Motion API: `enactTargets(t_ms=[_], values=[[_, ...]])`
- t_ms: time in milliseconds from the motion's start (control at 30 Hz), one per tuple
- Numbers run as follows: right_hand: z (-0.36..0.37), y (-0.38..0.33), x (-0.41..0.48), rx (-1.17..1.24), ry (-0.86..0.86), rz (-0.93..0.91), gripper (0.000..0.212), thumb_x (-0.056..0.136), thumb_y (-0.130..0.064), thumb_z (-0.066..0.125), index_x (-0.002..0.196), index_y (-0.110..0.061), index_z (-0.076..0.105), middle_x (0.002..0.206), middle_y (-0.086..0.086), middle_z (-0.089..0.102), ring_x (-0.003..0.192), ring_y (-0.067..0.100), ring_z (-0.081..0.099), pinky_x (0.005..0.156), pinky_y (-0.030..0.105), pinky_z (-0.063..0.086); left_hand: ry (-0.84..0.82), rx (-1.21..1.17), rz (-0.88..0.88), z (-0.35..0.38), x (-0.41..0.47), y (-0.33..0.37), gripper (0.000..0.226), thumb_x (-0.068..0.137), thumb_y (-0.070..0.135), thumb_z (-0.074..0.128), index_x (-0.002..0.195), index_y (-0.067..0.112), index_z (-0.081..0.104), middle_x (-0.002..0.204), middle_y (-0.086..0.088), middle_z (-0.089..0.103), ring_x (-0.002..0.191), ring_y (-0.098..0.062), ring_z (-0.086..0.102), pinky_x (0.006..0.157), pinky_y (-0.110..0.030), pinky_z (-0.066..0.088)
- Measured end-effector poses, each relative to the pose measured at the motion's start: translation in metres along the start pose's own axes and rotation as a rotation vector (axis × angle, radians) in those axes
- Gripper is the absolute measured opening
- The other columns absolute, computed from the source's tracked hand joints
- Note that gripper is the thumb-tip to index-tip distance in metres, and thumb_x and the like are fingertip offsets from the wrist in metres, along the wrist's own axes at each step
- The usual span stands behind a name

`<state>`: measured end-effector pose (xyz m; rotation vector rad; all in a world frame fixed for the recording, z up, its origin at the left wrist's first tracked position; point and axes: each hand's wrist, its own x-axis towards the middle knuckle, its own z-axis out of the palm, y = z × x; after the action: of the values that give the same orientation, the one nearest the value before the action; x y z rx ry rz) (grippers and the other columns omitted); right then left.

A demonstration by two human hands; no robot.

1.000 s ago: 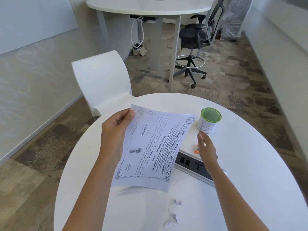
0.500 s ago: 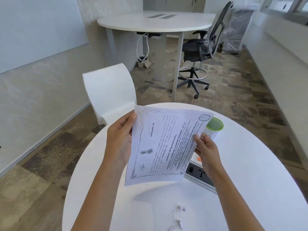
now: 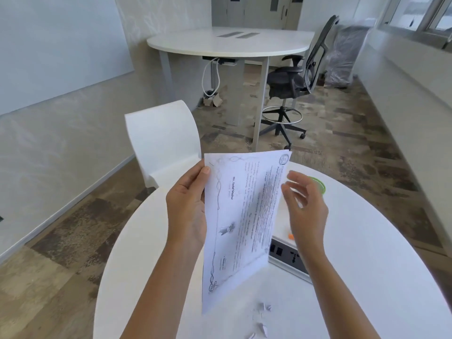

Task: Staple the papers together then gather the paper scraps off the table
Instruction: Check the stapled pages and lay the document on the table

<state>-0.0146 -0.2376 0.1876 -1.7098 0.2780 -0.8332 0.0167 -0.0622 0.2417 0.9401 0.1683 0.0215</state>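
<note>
I hold a printed certificate-like stack of papers (image 3: 242, 223) upright above the round white table (image 3: 367, 265). My left hand (image 3: 188, 209) grips its left edge, thumb on the front. Just to the right of the papers, my right hand (image 3: 305, 204) hovers blurred, fingers spread, not touching them. Several small white paper scraps (image 3: 263, 316) lie on the table below the papers, near the front edge. A small orange piece (image 3: 291, 236) shows beside the right hand; the stapler cannot be made out.
A power socket strip (image 3: 288, 259) is set into the table behind the papers. A white cup with a green rim (image 3: 320, 185) stands behind my right hand. A white chair (image 3: 163, 140) is at the table's far left; another table and a black office chair (image 3: 293, 81) stand beyond.
The papers rose and turned more upright. My right hand went from the table to the papers' right edge, then let go and now hovers open beside them.
</note>
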Motion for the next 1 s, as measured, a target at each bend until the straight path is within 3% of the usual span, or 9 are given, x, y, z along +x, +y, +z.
enactTargets(t_ms=[133, 267, 333, 500, 600, 667, 733, 867, 1000], values=[[0.027, -0.054, -0.025, 0.051, -0.217, -0.161, 0.018, 0.090, -0.012, 0.061, 0.105, -0.018, 0.068, 0.106, -0.005, 0.069, 0.098, 0.003, 0.064, 0.081, 0.012, 0.050, 0.021, 0.075, 0.058, 0.011, -0.014, -0.007, 0.022, 0.086, 0.009, 0.064, 0.106, 0.014, 0.071, 0.110, -0.002, 0.072, 0.110, -0.020, 0.065, 0.101, -0.037, 0.049], [0.039, -0.073, -0.036, 0.041, -0.276, -0.205, 0.025, 0.089, -0.019, 0.060, 0.113, -0.017, 0.065, 0.113, -0.007, 0.064, 0.108, -0.002, 0.057, 0.083, 0.010, 0.050, -0.050, 0.091, 0.135, 0.020, -0.028, -0.011, 0.018, 0.092, 0.017, 0.057, 0.102, 0.021, 0.071, 0.102, 0.004, 0.075, 0.100, -0.015, 0.070, 0.086, -0.027, 0.056], [0.040, -0.075, -0.035, 0.066, -0.241, -0.162, 0.025, 0.090, -0.019, 0.061, 0.114, -0.019, 0.065, 0.113, -0.007, 0.064, 0.107, 0.000, 0.059, 0.081, 0.011, 0.051, -0.081, 0.088, 0.167, 0.023, -0.034, -0.012, 0.023, 0.095, 0.023, 0.049, 0.108, 0.021, 0.068, 0.100, 0.003, 0.076, 0.095, -0.012, 0.071, 0.083, -0.022, 0.056], [0.037, -0.075, -0.032, 0.142, -0.190, -0.014, 0.018, 0.089, -0.016, 0.062, 0.105, -0.024, 0.067, 0.104, -0.010, 0.070, 0.094, 0.001, 0.066, 0.077, 0.017, 0.053, -0.157, 0.214, 0.287, 0.023, -0.040, -0.018, 0.038, 0.100, 0.034, 0.030, 0.127, 0.026, 0.056, 0.108, 0.002, 0.074, 0.105, -0.009, 0.068, 0.089, -0.018, 0.052], [0.028, -0.073, -0.025, 0.248, -0.161, 0.158, 0.016, 0.091, -0.017, 0.059, 0.100, -0.020, 0.071, 0.097, -0.001, 0.075, 0.087, 0.013, 0.068, 0.084, 0.041, 0.054, -0.147, 0.309, 0.390, 0.015, -0.032, -0.017, 0.027, 0.100, 0.030, 0.038, 0.117, 0.033, 0.058, 0.102, 0.005, 0.075, 0.104, -0.008, 0.068, 0.083, -0.014, 0.051], [0.020, -0.076, -0.022, 0.377, -0.165, 0.259, 0.016, 0.091, -0.014, 0.059, 0.099, -0.016, 0.072, 0.096, 0.005, 0.075, 0.085, 0.018, 0.066, 0.086, 0.044, 0.051, -0.057, 0.351, 0.463, 0.005, -0.020, -0.012, 0.020, 0.097, 0.024, 0.048, 0.112, 0.032, 0.059, 0.106, 0.005, 0.073, 0.110, -0.007, 0.064, 0.092, -0.019, 0.048], [0.013, -0.080, -0.020, 0.478, -0.183, 0.336, 0.016, 0.090, -0.011, 0.059, 0.099, -0.012, 0.072, 0.096, 0.010, 0.074, 0.084, 0.022, 0.064, 0.086, 0.043, 0.049, 0.032, 0.341, 0.423, -0.010, -0.002, -0.008, 0.023, 0.094, 0.021, 0.055, 0.115, 0.029, 0.057, 0.121, 0.005, 0.066, 0.119, -0.006, 0.057, 0.103, -0.023, 0.042], [0.004, -0.087, -0.017, 0.581, -0.230, 0.411, 0.016, 0.088, -0.009, 0.059, 0.095, -0.012, 0.073, 0.090, 0.009, 0.073, 0.078, 0.020, 0.063, 0.081, 0.040, 0.050, 0.088, 0.406, 0.112, -0.037, 0.027, -0.006, 0.046, 0.089, 0.041, 0.058, 0.132, 0.027, 0.049, 0.139, 0.010, 0.049, 0.126, -0.006, 0.045, 0.099, -0.025, 0.031], [0.002, -0.092, -0.016, 0.594, -0.255, 0.438, 0.017, 0.087, -0.009, 0.059, 0.098, -0.009, 0.072, 0.089, 0.009, 0.073, 0.074, 0.019, 0.064, 0.074, 0.033, 0.051, 0.031, 0.355, 0.074, -0.043, 0.032, -0.006, 0.014, 0.092, 0.038, 0.056, 0.088, 0.030, 0.066, 0.096, 0.015, 0.070, 0.098, -0.005, 0.062, 0.097, -0.024, 0.037]])
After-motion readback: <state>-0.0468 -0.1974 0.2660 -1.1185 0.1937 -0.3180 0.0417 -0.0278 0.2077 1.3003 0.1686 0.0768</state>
